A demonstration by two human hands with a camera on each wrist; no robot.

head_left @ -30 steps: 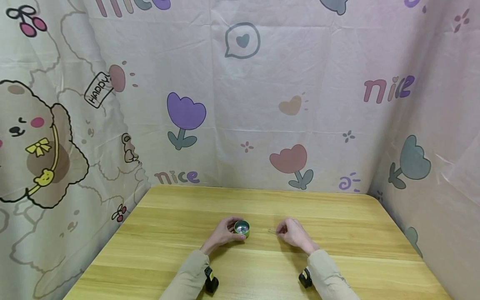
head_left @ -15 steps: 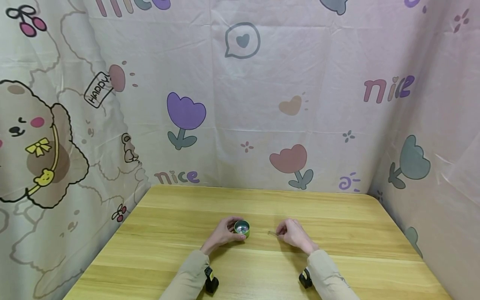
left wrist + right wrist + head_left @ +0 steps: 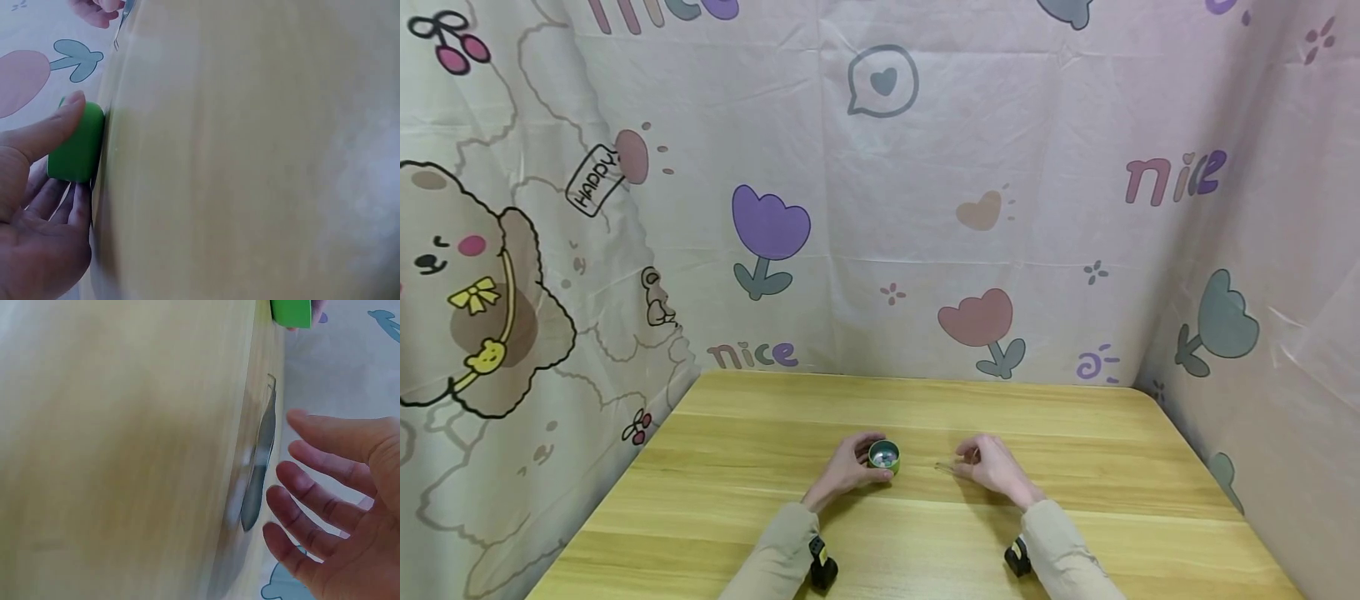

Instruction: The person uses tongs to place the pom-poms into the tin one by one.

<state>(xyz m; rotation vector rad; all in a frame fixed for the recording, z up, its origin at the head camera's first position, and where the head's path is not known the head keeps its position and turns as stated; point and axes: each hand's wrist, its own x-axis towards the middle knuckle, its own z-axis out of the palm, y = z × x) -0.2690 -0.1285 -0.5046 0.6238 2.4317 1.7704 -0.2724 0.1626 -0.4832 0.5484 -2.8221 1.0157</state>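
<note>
My left hand (image 3: 848, 468) grips a small round green tin (image 3: 884, 457), thumb on the near side and fingers round the far side. The tin stands upright on the table, its open top showing a shiny inside with something pale at the bottom. In the left wrist view the tin's smooth green wall (image 3: 78, 147) shows under the thumb. A pair of metal tweezers (image 3: 259, 462) with bent tips lies on the wood, tips pointing toward the tin. Beside them my right hand (image 3: 350, 494) has its fingers spread and relaxed, a small gap from the metal.
The light wooden table (image 3: 925, 550) extends back to a printed cloth backdrop (image 3: 865, 200), with more cloth at left and right. Each wrist carries a small black camera, the left camera (image 3: 823, 567) and the right camera (image 3: 1018, 557) both close over the wood.
My right hand has let go of the tweezers; its fingers have loosened and drawn slightly right. The tweezers stay on the table. The left hand and the tin have not moved.
</note>
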